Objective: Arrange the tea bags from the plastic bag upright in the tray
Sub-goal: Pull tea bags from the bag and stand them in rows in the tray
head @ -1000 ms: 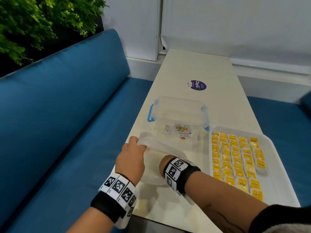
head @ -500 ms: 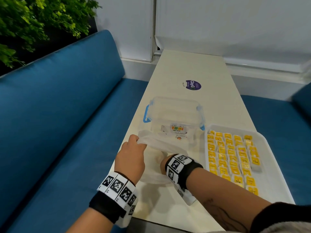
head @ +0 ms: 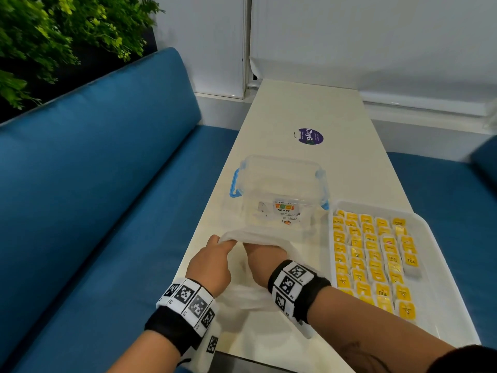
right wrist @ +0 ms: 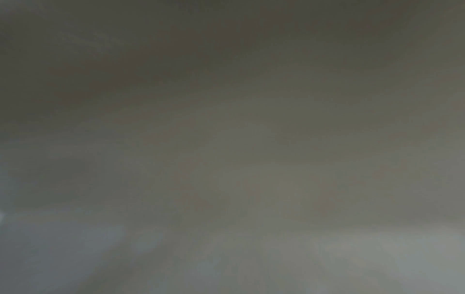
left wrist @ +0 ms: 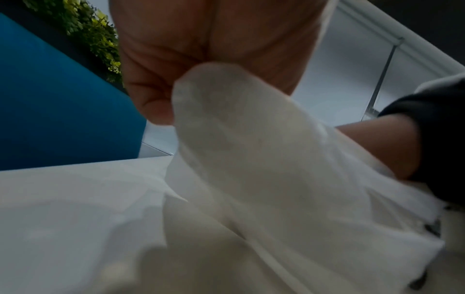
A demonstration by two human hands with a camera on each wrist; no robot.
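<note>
A thin white plastic bag (head: 265,238) lies near the table's front edge. My left hand (head: 223,242) pinches its rim and holds the mouth up; in the left wrist view the plastic bag (left wrist: 251,159) hangs from my curled fingers (left wrist: 156,103). My right hand (head: 262,265) reaches into the bag's mouth, and the plastic hides its fingers. To the right sits a white tray (head: 443,300) with several rows of yellow tea bags (head: 371,254) standing upright. The right wrist view is a dark blur.
A clear lidded box (head: 279,189) with blue clips stands just behind the bag. A purple sticker (head: 310,136) lies farther back on the white table (head: 295,103). Blue sofa cushions (head: 94,197) flank the table; a plant (head: 53,36) is at the upper left.
My left hand keeps its hold and has raised the bag's rim a little. More of the back of my right hand shows under the rim. The tray has not moved.
</note>
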